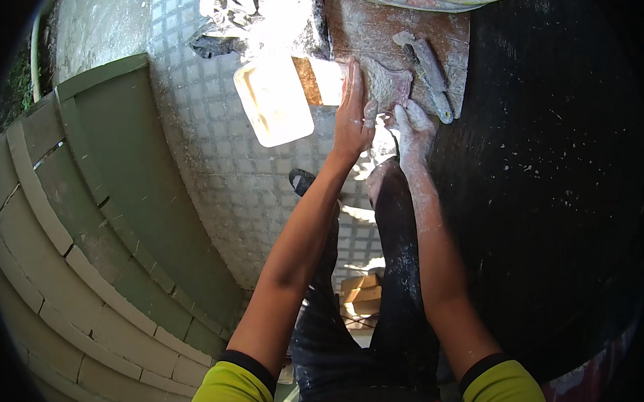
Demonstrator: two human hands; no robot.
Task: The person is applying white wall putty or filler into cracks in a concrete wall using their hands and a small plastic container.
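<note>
My left hand (354, 120) lies with fingers stretched out along the left edge of a powder-covered, pale pinkish flat piece (385, 81) on a wooden board (358, 23). At that piece's near right corner, my right hand (415, 133), coated in white powder, has its fingers closed on the edge. Just right of it rests a whitened hand tool (428, 76), perhaps a trowel or scraper. A cream rectangular tray (272, 102) sits to the left, brightly sunlit.
A pale crumpled bundle (230, 10) and part of a basin (410, 0) are at the top. A green-painted block wall (122, 163) runs down the left. A dark surface (531, 174) fills the right. My legs and a cardboard box (361, 296) are below, over paving (202, 145).
</note>
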